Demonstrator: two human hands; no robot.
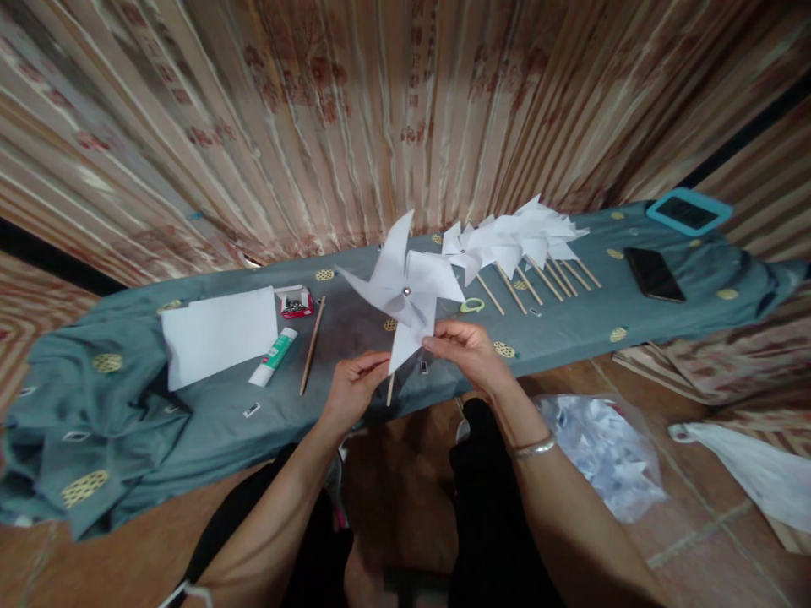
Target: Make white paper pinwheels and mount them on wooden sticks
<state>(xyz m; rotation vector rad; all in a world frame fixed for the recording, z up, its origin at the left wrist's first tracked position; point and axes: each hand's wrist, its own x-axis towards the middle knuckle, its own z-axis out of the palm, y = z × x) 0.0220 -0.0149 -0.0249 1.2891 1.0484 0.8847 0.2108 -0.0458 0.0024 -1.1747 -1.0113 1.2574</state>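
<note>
A white paper pinwheel with a shiny pin at its centre is held up over the near middle of the table. Its wooden stick shows below the lowest blade. My left hand pinches the left edge of that blade, close to the stick. On the other side, my right hand pinches a lower right blade between thumb and fingers. Behind the right hand lie a pale green-handled tool, partly hidden, and several white pinwheels in an overlapping row, sticks pointing toward me.
On the cloth-covered table lie white paper sheets, a glue stick, a red box of pins and a wooden stick. Rightward are a phone and a blue-framed tablet. A plastic bag of white paper pieces sits on the floor.
</note>
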